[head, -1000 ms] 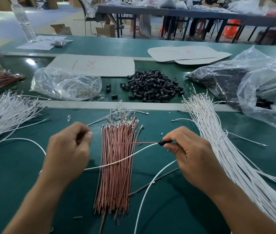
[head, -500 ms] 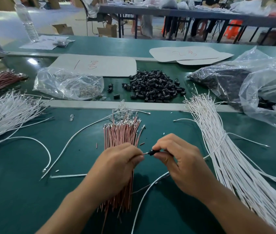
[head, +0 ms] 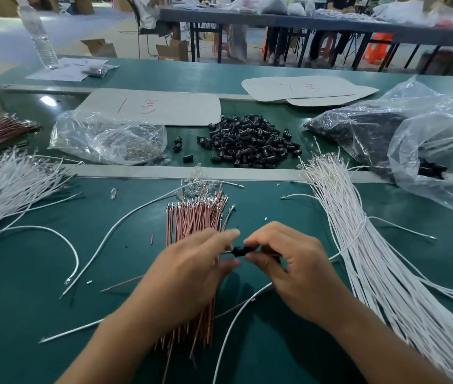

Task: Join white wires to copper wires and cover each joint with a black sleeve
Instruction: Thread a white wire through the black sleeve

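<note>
My two hands meet over the green mat. My right hand (head: 289,267) pinches a small black sleeve (head: 239,251) between thumb and forefinger, and a white wire (head: 236,317) trails down from under it. My left hand (head: 192,275) pinches a thin wire end at the sleeve's left side; the end itself is mostly hidden. Under my left hand lies the bundle of copper wires (head: 197,217). A tied bundle of white wires (head: 358,239) lies to the right. A pile of black sleeves (head: 247,145) sits beyond the metal strip.
Loose white wires (head: 103,239) curve on the mat at left, with more white wires (head: 6,189) at the far left. A clear bag of metal terminals (head: 108,139) and large plastic bags (head: 427,134) lie at the back. Cardboard sheets (head: 164,106) and a water bottle (head: 39,37) stand farther off.
My left hand came from the left side of the mat to the right hand and now pinches at the sleeve. Both hands have drawn closer together above the copper bundle.
</note>
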A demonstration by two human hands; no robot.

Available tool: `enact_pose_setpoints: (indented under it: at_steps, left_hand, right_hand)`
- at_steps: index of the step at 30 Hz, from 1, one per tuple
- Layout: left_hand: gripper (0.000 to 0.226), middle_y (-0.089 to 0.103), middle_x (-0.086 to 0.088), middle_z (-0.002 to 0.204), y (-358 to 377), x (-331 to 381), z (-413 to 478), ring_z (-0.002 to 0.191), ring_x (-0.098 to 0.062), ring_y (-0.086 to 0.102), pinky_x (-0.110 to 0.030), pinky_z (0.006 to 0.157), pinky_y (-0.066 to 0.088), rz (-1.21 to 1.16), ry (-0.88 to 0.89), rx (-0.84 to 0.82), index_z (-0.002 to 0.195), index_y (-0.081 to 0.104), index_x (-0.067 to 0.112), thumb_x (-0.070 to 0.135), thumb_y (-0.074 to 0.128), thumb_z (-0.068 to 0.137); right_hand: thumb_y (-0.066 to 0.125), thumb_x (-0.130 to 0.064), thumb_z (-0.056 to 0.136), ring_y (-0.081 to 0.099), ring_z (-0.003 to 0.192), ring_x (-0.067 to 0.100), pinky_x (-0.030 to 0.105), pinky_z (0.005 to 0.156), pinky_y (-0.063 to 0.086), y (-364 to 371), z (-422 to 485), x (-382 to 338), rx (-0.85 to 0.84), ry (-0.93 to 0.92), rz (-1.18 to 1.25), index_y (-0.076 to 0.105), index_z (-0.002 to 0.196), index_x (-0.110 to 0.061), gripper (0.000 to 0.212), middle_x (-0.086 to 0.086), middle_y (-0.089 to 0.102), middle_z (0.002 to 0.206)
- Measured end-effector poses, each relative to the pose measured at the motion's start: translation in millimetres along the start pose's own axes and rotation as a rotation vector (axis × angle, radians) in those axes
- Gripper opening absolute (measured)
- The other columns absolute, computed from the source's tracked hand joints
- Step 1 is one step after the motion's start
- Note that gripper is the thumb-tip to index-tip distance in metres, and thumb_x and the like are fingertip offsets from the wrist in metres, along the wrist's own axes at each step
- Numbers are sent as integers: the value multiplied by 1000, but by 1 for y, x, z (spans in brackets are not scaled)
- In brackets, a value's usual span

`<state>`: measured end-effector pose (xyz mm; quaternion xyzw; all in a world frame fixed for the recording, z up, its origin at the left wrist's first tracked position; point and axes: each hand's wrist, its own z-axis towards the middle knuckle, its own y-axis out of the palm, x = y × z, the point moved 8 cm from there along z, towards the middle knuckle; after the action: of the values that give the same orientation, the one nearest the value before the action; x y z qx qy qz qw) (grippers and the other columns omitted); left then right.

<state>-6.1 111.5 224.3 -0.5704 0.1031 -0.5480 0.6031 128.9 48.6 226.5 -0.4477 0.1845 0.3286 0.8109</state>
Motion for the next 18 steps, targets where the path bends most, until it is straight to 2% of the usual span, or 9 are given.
enact_pose_setpoints:
  at_steps: [1,3,6,8,10,12,13,16,18]
  left_hand:
    - [36,72,0,103,4,5,1,89,-17,65,-36,80,53,-45,25,-1,123,68,12,31,57,95]
    - [23,72,9,87,2,2,1,73,-7,62,-26,69,50,-123,20,60,110,72,11,20,61,92]
    - [19,61,24,72,-8,-16,-4,60,4,53,-6,57,35,-193,-70,100,108,72,19,24,60,93]
    - [19,62,26,75,-6,-17,-5,62,5,54,-5,58,35,-208,-61,76,109,71,22,27,60,94]
    - [17,65,19,79,1,-7,-2,70,1,59,-13,64,43,-203,-16,48,109,69,24,26,60,94]
    - [18,66,12,80,6,0,-1,71,-4,59,-24,69,47,-175,21,40,110,68,21,23,59,95]
    - [23,66,11,80,7,0,-1,71,-5,58,-25,68,46,-170,17,41,116,67,20,23,59,95]
    - [50,69,8,90,15,-6,-1,73,-3,56,-13,66,40,-193,-56,-46,148,44,23,24,57,100]
    - [57,67,12,106,18,-9,-5,90,1,56,-8,79,40,-171,-63,-107,154,33,26,26,55,101]
  right_hand:
    - [72,-14,93,65,83,9,21,76,51,1,-1,1,-13,21,25,70,109,-15,16,-11,66,98]
    - [76,-16,90,66,84,9,21,78,52,-1,-3,8,-33,88,13,70,115,-21,27,-15,66,98]
    - [77,-10,89,66,80,10,26,74,52,-15,-2,21,31,172,8,75,100,-18,14,-13,69,87]
    - [76,-7,89,64,76,9,22,71,50,-17,1,20,45,174,21,75,90,-15,9,-12,68,82]
    - [75,-7,90,62,75,7,19,71,47,-9,2,10,5,99,-20,74,87,-13,6,-10,66,81]
    - [74,-11,92,62,77,7,23,71,50,-2,1,2,-27,34,-44,75,93,-13,2,-8,66,84]
    - [74,-17,93,63,79,7,23,73,50,2,0,2,-46,44,-39,74,102,-16,10,-10,67,87]
    - [69,-36,93,65,86,3,12,78,46,10,-3,9,-112,152,19,63,128,-28,37,-18,66,95]
    - [71,-26,95,65,84,4,14,77,47,9,-2,4,-88,105,19,72,115,-21,22,-15,68,93]
